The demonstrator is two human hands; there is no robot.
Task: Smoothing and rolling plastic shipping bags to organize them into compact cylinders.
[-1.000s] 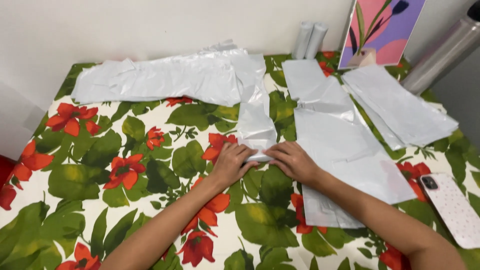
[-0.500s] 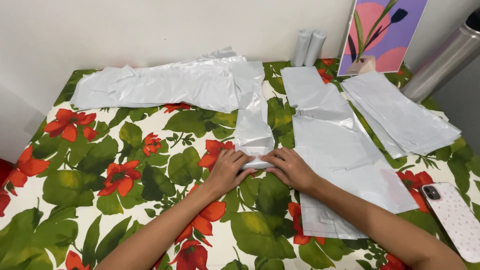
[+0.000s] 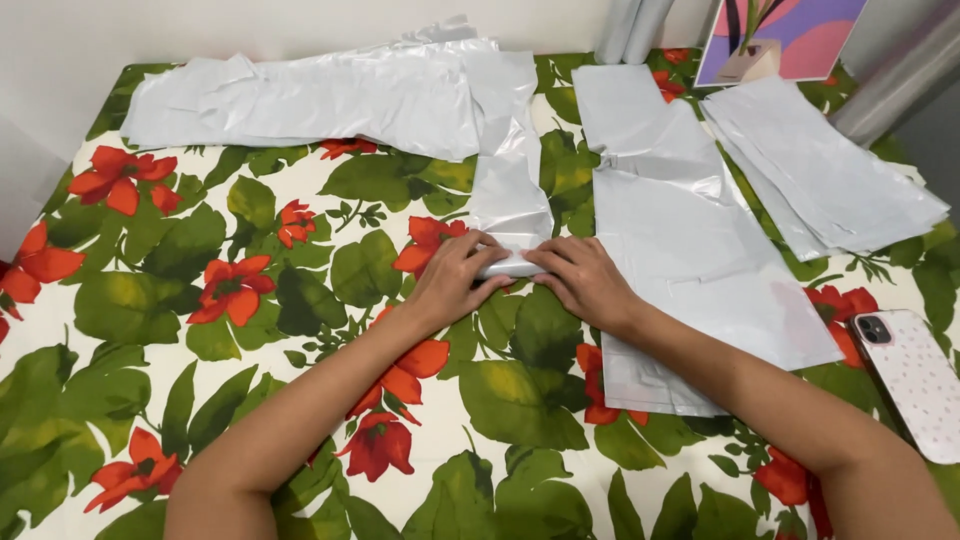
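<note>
A long strip of silvery grey plastic bag (image 3: 508, 170) runs from the table's far side toward me. Its near end is rolled into a small tight fold (image 3: 510, 266). My left hand (image 3: 452, 275) and my right hand (image 3: 580, 280) both press on this roll, fingertips meeting over it. The strip joins a wide flattened grey bag (image 3: 320, 98) lying across the back left of the table.
More flat grey bags (image 3: 690, 250) lie to the right of my hands, with a stack (image 3: 820, 170) beyond them. A phone in a pale case (image 3: 915, 375) sits at the right edge. The floral tablecloth (image 3: 200, 330), a picture card (image 3: 775, 35) and metal cylinders (image 3: 630, 25) stand at the back.
Both hands stay on the rolled end of the strip; the roll has shifted slightly farther up the strip. The view has tilted a little.
</note>
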